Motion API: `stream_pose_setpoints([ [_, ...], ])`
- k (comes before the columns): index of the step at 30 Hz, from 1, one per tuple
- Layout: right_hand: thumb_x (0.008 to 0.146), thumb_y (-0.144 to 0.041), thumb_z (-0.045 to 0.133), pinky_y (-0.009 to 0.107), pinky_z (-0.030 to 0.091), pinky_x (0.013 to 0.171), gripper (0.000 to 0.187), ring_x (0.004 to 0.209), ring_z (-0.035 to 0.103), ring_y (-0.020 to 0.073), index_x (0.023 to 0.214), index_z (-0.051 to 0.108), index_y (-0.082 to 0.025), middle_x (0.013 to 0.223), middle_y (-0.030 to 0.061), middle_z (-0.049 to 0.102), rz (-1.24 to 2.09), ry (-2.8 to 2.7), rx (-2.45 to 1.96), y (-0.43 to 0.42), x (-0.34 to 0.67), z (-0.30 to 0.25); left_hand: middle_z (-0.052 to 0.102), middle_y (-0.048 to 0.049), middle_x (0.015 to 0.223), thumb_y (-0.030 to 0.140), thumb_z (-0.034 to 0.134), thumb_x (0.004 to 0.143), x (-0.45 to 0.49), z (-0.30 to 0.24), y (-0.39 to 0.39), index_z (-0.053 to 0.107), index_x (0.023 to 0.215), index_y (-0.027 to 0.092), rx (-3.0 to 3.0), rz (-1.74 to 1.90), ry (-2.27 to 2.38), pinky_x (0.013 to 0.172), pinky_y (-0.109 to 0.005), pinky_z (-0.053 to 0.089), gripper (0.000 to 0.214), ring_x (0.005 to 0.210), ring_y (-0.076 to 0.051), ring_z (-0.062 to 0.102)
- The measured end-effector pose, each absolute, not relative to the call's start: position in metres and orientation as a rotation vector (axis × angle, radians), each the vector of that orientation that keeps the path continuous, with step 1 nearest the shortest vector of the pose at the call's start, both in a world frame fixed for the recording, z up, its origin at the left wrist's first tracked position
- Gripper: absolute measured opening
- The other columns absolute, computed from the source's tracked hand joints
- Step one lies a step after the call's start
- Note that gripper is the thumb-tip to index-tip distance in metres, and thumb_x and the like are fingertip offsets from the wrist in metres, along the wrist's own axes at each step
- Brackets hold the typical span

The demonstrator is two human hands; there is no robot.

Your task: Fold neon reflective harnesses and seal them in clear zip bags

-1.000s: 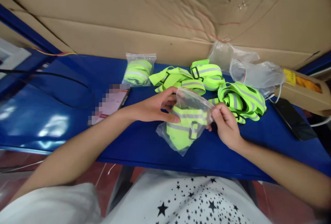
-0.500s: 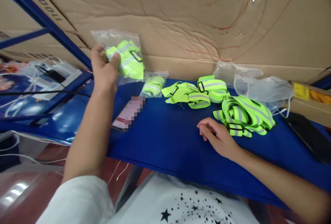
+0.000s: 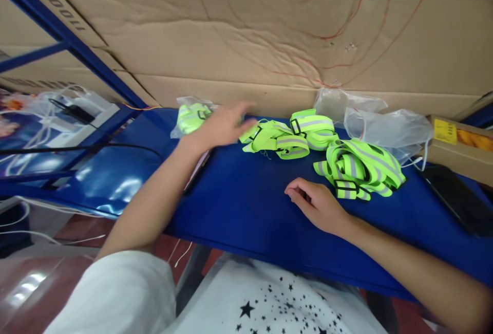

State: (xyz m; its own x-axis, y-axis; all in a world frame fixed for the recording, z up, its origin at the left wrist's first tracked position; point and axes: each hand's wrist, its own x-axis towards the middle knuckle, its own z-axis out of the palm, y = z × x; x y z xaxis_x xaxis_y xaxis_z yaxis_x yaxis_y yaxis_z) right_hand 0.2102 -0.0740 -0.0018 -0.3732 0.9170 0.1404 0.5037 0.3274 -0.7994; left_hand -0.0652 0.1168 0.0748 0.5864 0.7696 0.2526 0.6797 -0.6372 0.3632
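Resting just left of the left hand [image 3: 221, 126] is the bagged vest [image 3: 190, 117].

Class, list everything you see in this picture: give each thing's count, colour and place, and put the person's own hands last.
table: one, blue, across the middle.
cardboard sheet: one, brown, standing behind the table.
bagged strap pack: one seen, neon yellow in clear plastic, far left of the table.
loose strap bundles: about three, neon yellow with grey bands, far middle to right.
empty bags: two, clear, behind the bundles.
phone: one, black, right end.
box: one, brown with a yellow label, far right.
left hand: blurred, open, beside the bagged pack.
right hand: fingers curled in, resting on the table, empty.
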Motion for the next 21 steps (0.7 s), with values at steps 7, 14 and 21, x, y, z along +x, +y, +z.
stream_pose_setpoints([
  [7, 0.105, -0.03, 0.049, 0.029, 0.051, 0.073, 0.016, 0.082, 0.067, 0.0156, 0.107, 0.063, -0.022, 0.098, 0.0037, 0.07, 0.702, -2.123, -1.15, -0.079, 0.21, -0.001, 0.054, -0.0174, 0.135, 0.054, 0.067, 0.091, 0.001, 0.039, 0.083, 0.049, 0.149, 0.023, 2.851, 0.273, 1.146, 0.105, -0.05, 0.042, 0.069, 0.125, -0.037, 0.054],
  [14, 0.1, -0.036, 0.061, 0.056, 0.042, 0.112, 0.049, 0.139, 0.05, 0.0357, 0.144, 0.048, -0.022, 0.15, 0.0194, 0.049, 0.0, -2.177, -1.168, -0.08, 0.214, 0.003, 0.051, -0.016, 0.136, 0.045, 0.072, 0.091, -0.016, 0.025, 0.015, 0.045, 0.152, 0.025, 2.724, 0.407, 1.123, 0.11, -0.052, 0.046, 0.07, 0.128, -0.035, 0.053],
  [21, 0.094, -0.046, 0.07, 0.053, 0.046, 0.108, 0.066, 0.134, 0.055, 0.0357, 0.149, 0.042, -0.024, 0.145, 0.0165, 0.056, 0.216, -2.242, -1.277, -0.074, 0.22, -0.004, 0.052, -0.0113, 0.152, 0.014, 0.065, 0.088, -0.034, 0.045, 0.007, 0.046, 0.152, 0.028, 2.548, 0.343, 0.685, 0.119, -0.047, 0.041, 0.068, 0.14, -0.029, 0.05],
])
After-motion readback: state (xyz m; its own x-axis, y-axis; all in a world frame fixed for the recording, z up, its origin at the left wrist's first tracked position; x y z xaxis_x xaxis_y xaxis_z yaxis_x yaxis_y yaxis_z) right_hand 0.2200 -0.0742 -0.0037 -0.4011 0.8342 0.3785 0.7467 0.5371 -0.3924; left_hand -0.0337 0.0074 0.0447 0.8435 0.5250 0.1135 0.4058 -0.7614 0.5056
